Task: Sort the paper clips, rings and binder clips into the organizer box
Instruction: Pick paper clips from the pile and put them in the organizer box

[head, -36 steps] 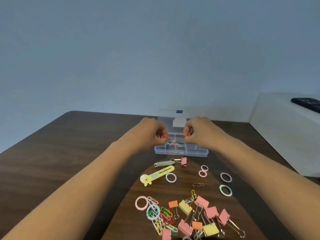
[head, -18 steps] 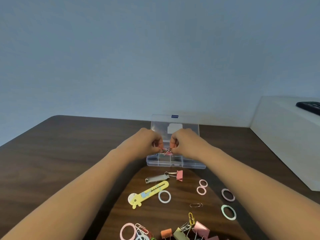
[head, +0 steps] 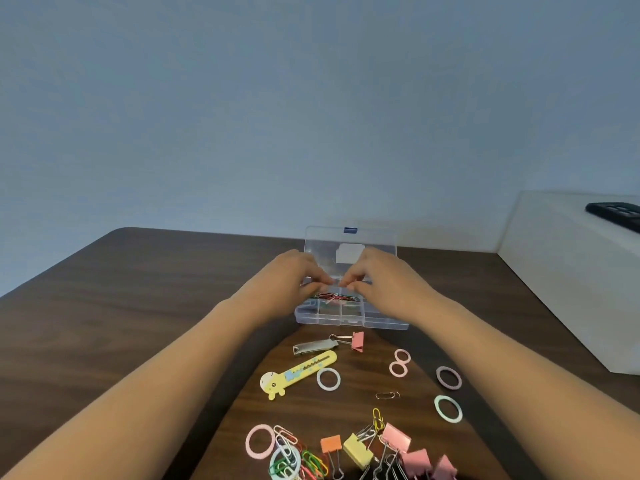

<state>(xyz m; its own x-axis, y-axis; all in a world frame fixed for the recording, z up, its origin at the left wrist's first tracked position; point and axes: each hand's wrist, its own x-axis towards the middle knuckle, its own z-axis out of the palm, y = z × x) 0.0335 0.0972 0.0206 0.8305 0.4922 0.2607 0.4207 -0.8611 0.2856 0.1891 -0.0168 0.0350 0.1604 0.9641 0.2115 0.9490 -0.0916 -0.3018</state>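
Clear plastic organizer box [head: 349, 320] is noted on the table [head: 104, 306], midway between its left and right edges and toward the far edge, with the lid stood up behind it. A multicoloured tangle of paper clips [head: 334, 297] is seen low in the box's middle compartments.

A second ago this tangle was held above the front row, between two hands set slightly apart. Since then the hands have been brought together and lowered over the box. The left hand [head: 294, 275] and right hand [head: 384, 278] are now seen with fingertips curled and almost touching just above the tangle. Whether a clip is still pinched cannot be told, because the fingertips hide the contact.

Judged meaning: one batch of paper clips is being delivered and release is at hand or just done. Which compartment is receiving it cannot be resolved, and the tangle appears to span more than one.

Much remains unsorted. Toward the near edge lie a heap of loose paper clips [head: 298, 459] and a cluster of binder clips [head: 398, 448]. Rings are scattered between heap and box, among them a pale ring [head: 328, 378] and a green ring [head: 447, 408]. A single pink binder clip [head: 356, 340] lies just in front of the box. A yellow cutter [head: 298, 374] lies beside it, untouched.
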